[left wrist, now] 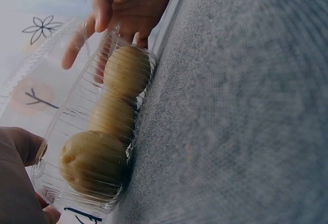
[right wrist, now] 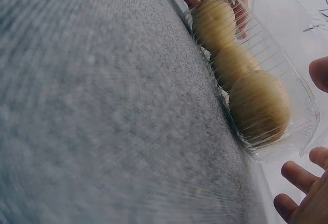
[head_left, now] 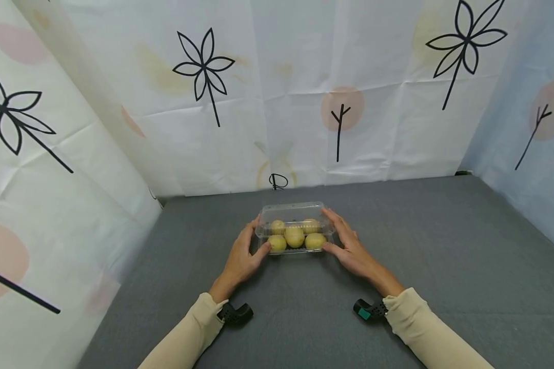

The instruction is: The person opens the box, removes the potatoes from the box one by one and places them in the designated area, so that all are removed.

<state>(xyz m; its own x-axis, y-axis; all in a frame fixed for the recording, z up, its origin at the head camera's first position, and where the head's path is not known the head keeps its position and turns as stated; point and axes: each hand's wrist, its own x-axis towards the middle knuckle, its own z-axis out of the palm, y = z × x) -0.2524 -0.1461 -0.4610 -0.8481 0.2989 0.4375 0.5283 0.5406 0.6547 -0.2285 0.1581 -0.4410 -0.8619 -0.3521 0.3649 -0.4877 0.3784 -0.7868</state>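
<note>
A clear plastic clamshell container (head_left: 293, 211) sits on the grey table, its lid tilted up at the back. Inside lie several round yellow potatoes (head_left: 294, 237), with a front row of three showing through the ribbed wall in both wrist views. My left hand (head_left: 242, 259) grips the left end, thumb at the front corner and fingers along the side; in the left wrist view the thumb (left wrist: 32, 147) is at the rim. At the opposite end, my right hand (head_left: 353, 253) has its fingers extended beside the lid. The right wrist view shows its fingers (right wrist: 300, 175) spread just off the container's end.
The grey cloth-covered table (head_left: 443, 246) spreads around the container. White patterned curtains (head_left: 281, 128) stand along its back and both sides. Each wrist wears a black strapped device, the left one (head_left: 237, 313) and the right one (head_left: 368, 310).
</note>
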